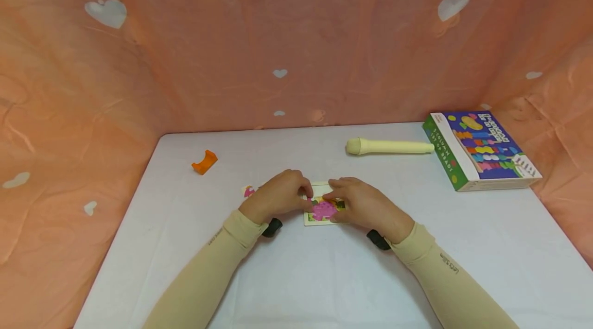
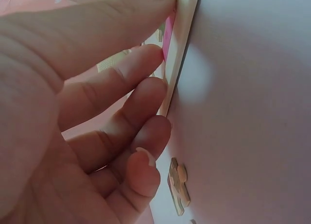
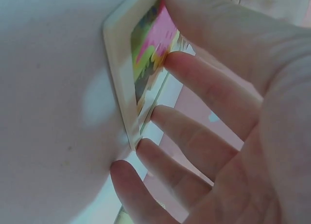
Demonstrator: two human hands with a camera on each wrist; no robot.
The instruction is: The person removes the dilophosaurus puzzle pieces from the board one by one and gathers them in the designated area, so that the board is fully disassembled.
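Observation:
A small wooden jigsaw puzzle board (image 1: 319, 223) with a pale rim lies on the table, its picture partly filled by a pink figure (image 1: 324, 209). My left hand (image 1: 280, 195) is at the board's left side, thumb and forefinger touching the pink part and the other fingers loosely bent. From the right, my right hand (image 1: 366, 205) reaches in with fingers spread; its thumb and forefinger rest on the picture, and other fingertips are along the rim in the right wrist view. Beside my left wrist lies a loose puzzle piece (image 1: 248, 191), partly hidden by the hand.
Behind the hands are an orange curved block (image 1: 205, 162) at the left and a pale yellow microphone-shaped stick (image 1: 394, 146) at the right. The stick's thin end reaches a bead-set box (image 1: 486, 149) near the right edge. A pink curtain (image 1: 278, 35) hangs behind the white table.

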